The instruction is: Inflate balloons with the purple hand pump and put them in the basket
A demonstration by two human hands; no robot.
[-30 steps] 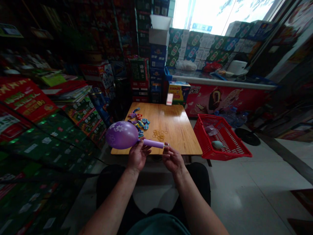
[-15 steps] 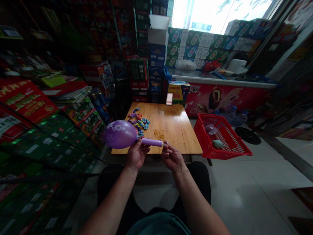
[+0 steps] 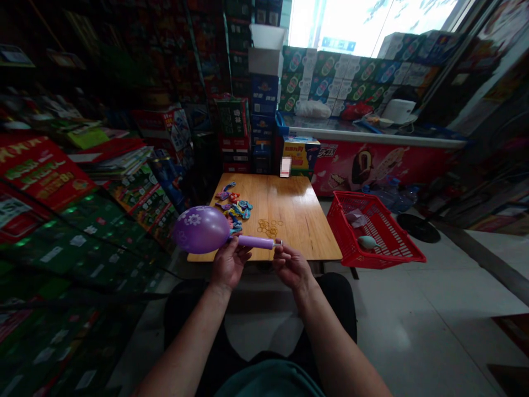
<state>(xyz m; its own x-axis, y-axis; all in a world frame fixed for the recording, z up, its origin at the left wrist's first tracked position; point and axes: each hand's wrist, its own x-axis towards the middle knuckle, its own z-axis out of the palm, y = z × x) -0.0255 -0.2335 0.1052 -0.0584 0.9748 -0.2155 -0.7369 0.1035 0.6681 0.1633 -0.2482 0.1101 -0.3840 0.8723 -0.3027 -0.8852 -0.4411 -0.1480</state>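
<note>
Both forearms extend forward over the near edge of the wooden table (image 3: 289, 220). The left hand (image 3: 229, 263) grips a purple hand pump (image 3: 256, 242) bearing an inflated purple balloon (image 3: 200, 229). The right hand (image 3: 292, 268) pinches the pump's white tip (image 3: 278, 242) between pressed fingertips (image 3: 281, 250). Rubber bands (image 3: 268, 227) lie on the table just beyond the pump.

Both forearms (image 3: 188, 344) reach up from the bottom corners of the frame and angle in toward the center, bare to the wrist. The left hand (image 3: 229, 264) sits just left of center, palm turned inward, its fingers (image 3: 238, 249) curled closed. The right hand (image 3: 292, 269) is close beside it, wrist bent, with its fingertips (image 3: 281, 252) bunched in a pinch and pointing up and left.
</note>
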